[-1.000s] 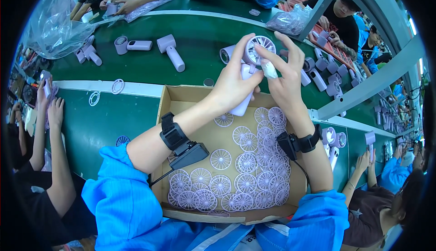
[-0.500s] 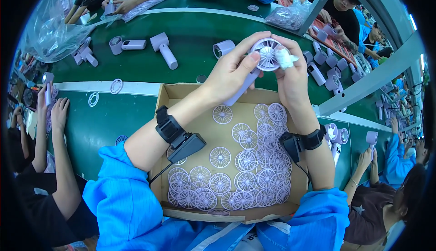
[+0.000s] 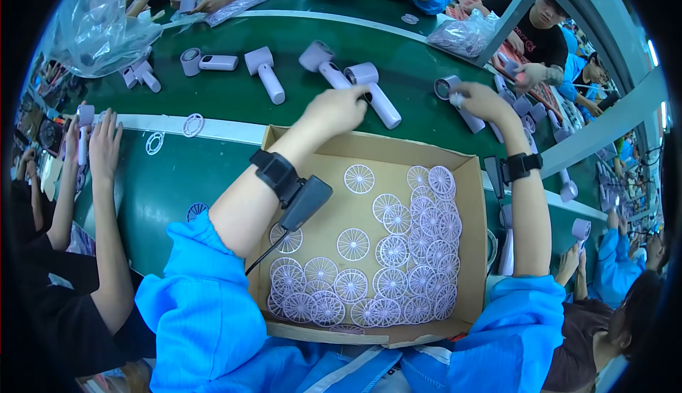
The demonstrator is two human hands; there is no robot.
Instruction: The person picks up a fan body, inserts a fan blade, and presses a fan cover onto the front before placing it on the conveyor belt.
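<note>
My left hand (image 3: 335, 114) reaches past the far edge of a cardboard box (image 3: 312, 333). Its curled fingers are at the neck of a light purple handheld fan (image 3: 383, 105) lying on the green belt. Farther right, my right hand (image 3: 486, 103) has its bent fingers on the neck of another handheld fan (image 3: 469, 119), its round head showing beside them. Something small and white (image 3: 456, 99) shows at those fingertips; its kind is unclear. In the box lie many thin, round, spoked fan grilles (image 3: 353, 244), heaped mostly along the right and near sides.
More handheld fans (image 3: 266, 73) lie along the green belt (image 3: 213, 94). Two white rings (image 3: 192, 125) rest near its pale edge. A grey metal post (image 3: 604, 121) slants across the right. Co-workers sit on both sides and opposite; a clear plastic bag (image 3: 99, 30) is at far left.
My hands have moved apart. The fan they held together now lies on the belt at my left hand, while my right hand has gone right to another fan.
</note>
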